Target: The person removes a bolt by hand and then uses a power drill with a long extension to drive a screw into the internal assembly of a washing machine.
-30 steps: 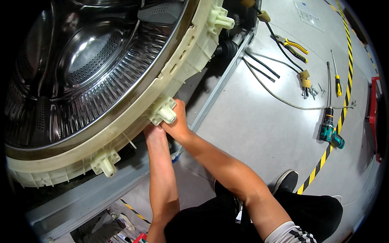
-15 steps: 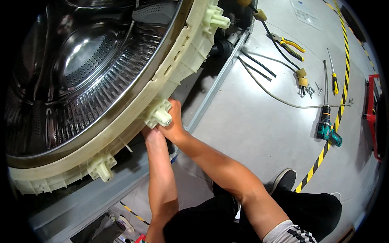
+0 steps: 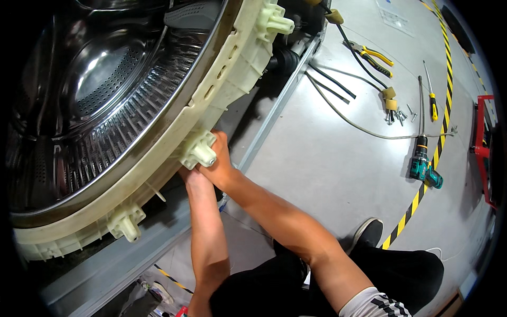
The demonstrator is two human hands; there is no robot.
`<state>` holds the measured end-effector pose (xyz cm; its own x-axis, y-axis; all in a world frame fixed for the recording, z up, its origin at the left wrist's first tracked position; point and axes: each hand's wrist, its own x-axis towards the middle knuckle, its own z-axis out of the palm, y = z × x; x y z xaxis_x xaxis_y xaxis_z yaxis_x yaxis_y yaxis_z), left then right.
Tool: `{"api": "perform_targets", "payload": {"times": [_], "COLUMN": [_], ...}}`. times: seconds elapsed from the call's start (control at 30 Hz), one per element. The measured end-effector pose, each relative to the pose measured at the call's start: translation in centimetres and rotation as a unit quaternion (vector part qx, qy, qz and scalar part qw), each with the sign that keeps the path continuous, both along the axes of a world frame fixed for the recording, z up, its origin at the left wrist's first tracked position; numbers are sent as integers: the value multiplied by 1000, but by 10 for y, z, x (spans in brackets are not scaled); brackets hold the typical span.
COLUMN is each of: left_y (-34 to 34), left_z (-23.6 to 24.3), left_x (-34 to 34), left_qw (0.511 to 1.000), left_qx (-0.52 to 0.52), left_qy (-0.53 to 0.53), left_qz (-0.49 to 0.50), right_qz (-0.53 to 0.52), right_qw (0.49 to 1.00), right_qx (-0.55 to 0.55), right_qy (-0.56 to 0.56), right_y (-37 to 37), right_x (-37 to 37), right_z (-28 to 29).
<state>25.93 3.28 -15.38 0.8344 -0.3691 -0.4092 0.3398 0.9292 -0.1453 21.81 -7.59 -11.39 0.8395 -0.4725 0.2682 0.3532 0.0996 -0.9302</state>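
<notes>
A washing machine's steel drum [image 3: 100, 79] sits inside a cream plastic tub [image 3: 153, 158] at the upper left. Both of my arms reach under the tub's rim, beside a moulded lug [image 3: 199, 149] on its outer edge. My right hand [image 3: 219, 151] shows only its back and wrist, close along the right side of that lug. Of my left hand [image 3: 189, 173], just the wrist end is visible below the lug. The tub hides the fingers of both hands, so what they touch or hold cannot be seen.
A grey metal frame rail [image 3: 269, 124] runs along the tub. On the floor at right lie pliers [image 3: 372, 58], a screwdriver [image 3: 433, 105], a teal cordless drill [image 3: 421, 165], loose screws [image 3: 402, 115] and cables [image 3: 364, 128]. A red metal frame [image 3: 481, 150] stands at far right.
The whole view has shifted slightly, with most things a little farther left in it. Both hands keep their place under the tub beside the same lug.
</notes>
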Motion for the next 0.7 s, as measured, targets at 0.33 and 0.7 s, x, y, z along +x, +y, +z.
{"api": "perform_targets", "payload": {"times": [0.33, 0.7], "left_y": [-1, 1], "left_z": [2, 0], "left_x": [-1, -2], "left_qw": [997, 990], "left_qx": [69, 113], "left_qy": [-44, -78], "left_qz": [-12, -22], "right_qz": [-14, -44], "right_qw": [999, 999], "right_qx": [51, -12], "right_qy": [-2, 13], "right_y": [-4, -3], "right_x": [0, 1], "right_z": [7, 3]}}
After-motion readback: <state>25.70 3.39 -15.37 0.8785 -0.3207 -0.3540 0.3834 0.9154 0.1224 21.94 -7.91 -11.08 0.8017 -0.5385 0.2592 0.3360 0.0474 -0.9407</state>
